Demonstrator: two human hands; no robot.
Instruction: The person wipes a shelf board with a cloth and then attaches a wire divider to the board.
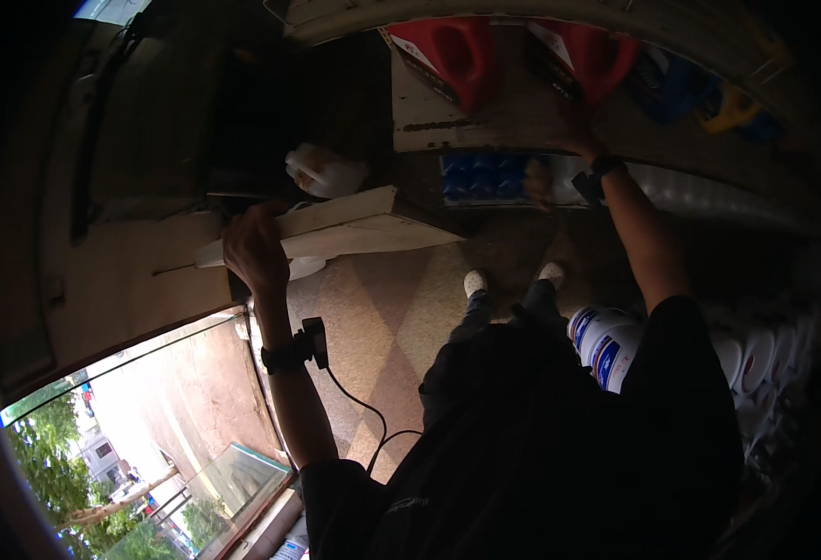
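Observation:
My left hand [257, 247] is closed over the edge of a pale wooden panel [364, 222], which juts out above the floor at the left. Past that panel lies a translucent white plastic jug [327, 173]. My right hand [577, 138] reaches out to the front of a pale shelf [429, 133], just below a red jug [597, 61]; its fingers are lost in shadow. A second red jug [452, 61] stands on the same shelf to the left. Both wrists carry a dark strap with a small box, and a cable hangs from the left one.
Blue-topped bottles [483, 177] are packed under the shelf, with pale ones to their right. Blue and yellow containers [728, 107] sit at the far right. White buckets [606, 341] stand close by my right side. A glass case [233, 499] is at the lower left, beside a bright opening.

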